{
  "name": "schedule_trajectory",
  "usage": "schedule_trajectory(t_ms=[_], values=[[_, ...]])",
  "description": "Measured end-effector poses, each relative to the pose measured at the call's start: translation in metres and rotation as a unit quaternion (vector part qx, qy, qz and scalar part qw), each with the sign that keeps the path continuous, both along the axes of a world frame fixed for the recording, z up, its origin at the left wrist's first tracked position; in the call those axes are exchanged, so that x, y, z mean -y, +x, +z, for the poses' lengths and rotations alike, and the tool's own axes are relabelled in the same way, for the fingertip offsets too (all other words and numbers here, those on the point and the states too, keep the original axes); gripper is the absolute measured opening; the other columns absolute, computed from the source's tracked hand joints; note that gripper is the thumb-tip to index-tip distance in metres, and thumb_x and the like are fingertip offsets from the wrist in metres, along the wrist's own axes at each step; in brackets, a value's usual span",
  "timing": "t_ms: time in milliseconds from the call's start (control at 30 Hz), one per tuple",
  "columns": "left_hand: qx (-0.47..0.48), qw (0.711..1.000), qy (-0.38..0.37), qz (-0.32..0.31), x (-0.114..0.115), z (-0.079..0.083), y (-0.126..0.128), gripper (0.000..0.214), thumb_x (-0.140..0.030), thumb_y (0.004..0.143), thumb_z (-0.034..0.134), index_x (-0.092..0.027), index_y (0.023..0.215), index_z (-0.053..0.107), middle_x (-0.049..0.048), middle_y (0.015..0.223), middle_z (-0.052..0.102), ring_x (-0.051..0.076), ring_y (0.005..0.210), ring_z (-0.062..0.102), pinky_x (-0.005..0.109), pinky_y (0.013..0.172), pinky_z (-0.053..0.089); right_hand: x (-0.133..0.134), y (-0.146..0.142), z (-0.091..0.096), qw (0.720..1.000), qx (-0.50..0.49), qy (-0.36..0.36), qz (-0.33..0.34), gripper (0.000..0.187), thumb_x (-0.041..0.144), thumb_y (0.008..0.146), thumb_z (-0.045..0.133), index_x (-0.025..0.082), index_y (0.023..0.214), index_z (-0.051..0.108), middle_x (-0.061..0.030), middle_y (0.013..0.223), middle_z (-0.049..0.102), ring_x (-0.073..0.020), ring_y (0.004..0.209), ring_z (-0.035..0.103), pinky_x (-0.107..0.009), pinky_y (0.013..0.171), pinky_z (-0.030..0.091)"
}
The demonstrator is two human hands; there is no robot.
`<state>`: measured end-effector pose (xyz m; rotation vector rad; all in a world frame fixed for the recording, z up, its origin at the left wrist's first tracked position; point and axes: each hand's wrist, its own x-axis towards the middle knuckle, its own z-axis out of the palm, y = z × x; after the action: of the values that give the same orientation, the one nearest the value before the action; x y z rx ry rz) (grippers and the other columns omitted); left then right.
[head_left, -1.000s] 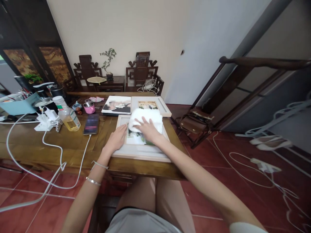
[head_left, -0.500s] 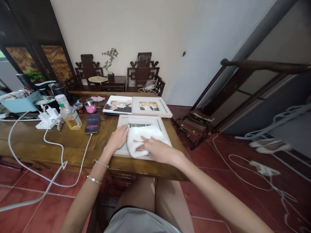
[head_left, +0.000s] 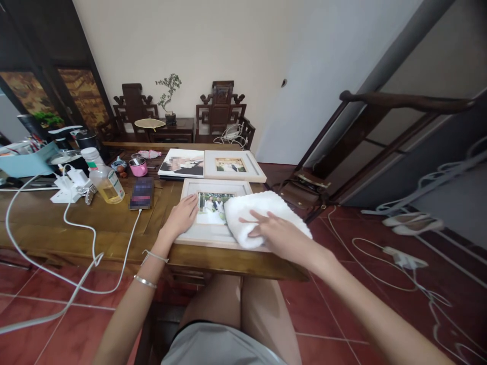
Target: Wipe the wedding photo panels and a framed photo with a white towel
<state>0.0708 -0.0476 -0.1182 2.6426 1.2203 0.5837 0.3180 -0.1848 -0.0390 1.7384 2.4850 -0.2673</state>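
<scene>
A light wooden picture frame (head_left: pixel 190 234) lies flat near the table's front edge, with a photo (head_left: pixel 213 205) of two people in its middle. My left hand (head_left: pixel 183 215) rests flat on the frame's left side, its fingers stretched toward the photo and closed on nothing. A fluffy white cloth (head_left: pixel 243 208) covers the frame's right part and hangs past its right edge. My right hand (head_left: pixel 277 230) presses down on this cloth and grips it, the thumb side tucked into a fold.
Behind lie a second framed photo (head_left: pixel 253 167) and a white photo board (head_left: pixel 167 165). To the left are a phone (head_left: pixel 141 193) on a cable, a pink cup (head_left: pixel 139 168), a bottle (head_left: pixel 108 185) and a power strip (head_left: pixel 63 193). A wooden chair (head_left: pixel 304 190) stands at right.
My right hand has slid the white cloth to the right across the frame, uncovering the photo. The left hand has stayed on the frame's left side.
</scene>
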Motion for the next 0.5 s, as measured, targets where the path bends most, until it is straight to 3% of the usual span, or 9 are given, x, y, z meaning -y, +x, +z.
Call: schedule_trajectory(t_ms=[100, 200, 333, 400, 500], values=[[-0.002, 1.000, 0.004, -0.003, -0.001, -0.002, 0.000, 0.046, -0.032, 0.094, 0.030, -0.016, 0.136, 0.041, 0.0084, 0.145, 0.039, 0.019, 0.136, 0.032, 0.039, 0.110, 0.031, -0.021, 0.019, -0.007, 0.998, 0.015, 0.051, -0.022, 0.066, -0.009, 0.060, 0.039, 0.024, 0.110, 0.067, -0.0027, 0.143, 0.042, -0.0274, 0.133, 0.034, -0.046, 0.107, 0.030], [-0.005, 1.000, 0.005, -0.005, -0.001, -0.001, -0.001, 0.046, -0.032, 0.094, 0.031, -0.016, 0.136, 0.041, 0.0081, 0.145, 0.039, 0.019, 0.136, 0.032, 0.038, 0.110, 0.030, -0.063, 0.021, -0.016, 0.989, 0.024, 0.127, -0.074, 0.064, -0.003, 0.070, 0.041, 0.022, 0.127, 0.055, -0.0097, 0.144, 0.039, -0.0294, 0.121, 0.048, -0.044, 0.099, 0.038], [-0.007, 1.000, 0.002, 0.001, 0.000, 0.002, -0.001, 0.047, -0.032, 0.093, 0.031, -0.016, 0.137, 0.040, 0.0086, 0.145, 0.039, 0.020, 0.136, 0.032, 0.038, 0.110, 0.031, -0.111, 0.008, -0.024, 0.980, 0.035, 0.188, -0.062, 0.055, 0.007, 0.077, 0.047, 0.020, 0.131, 0.052, -0.0122, 0.139, 0.045, -0.0314, 0.123, 0.043, -0.045, 0.100, 0.033], [-0.008, 1.000, 0.000, 0.009, -0.001, 0.002, -0.001, 0.049, -0.033, 0.093, 0.032, -0.016, 0.138, 0.038, 0.0091, 0.147, 0.036, 0.020, 0.136, 0.031, 0.039, 0.110, 0.031, -0.116, 0.000, -0.028, 0.980, 0.056, 0.185, -0.045, 0.055, 0.003, 0.076, 0.046, 0.021, 0.127, 0.055, -0.0117, 0.137, 0.047, -0.0321, 0.125, 0.039, -0.046, 0.101, 0.031], [-0.015, 1.000, -0.004, 0.017, -0.001, 0.002, -0.001, 0.049, -0.034, 0.093, 0.032, -0.015, 0.138, 0.037, 0.0095, 0.148, 0.034, 0.021, 0.137, 0.030, 0.039, 0.110, 0.030, -0.096, -0.008, -0.031, 0.983, 0.073, 0.167, -0.019, 0.056, 0.000, 0.074, 0.043, 0.019, 0.124, 0.058, -0.0137, 0.135, 0.048, -0.0334, 0.124, 0.038, -0.048, 0.099, 0.031]])
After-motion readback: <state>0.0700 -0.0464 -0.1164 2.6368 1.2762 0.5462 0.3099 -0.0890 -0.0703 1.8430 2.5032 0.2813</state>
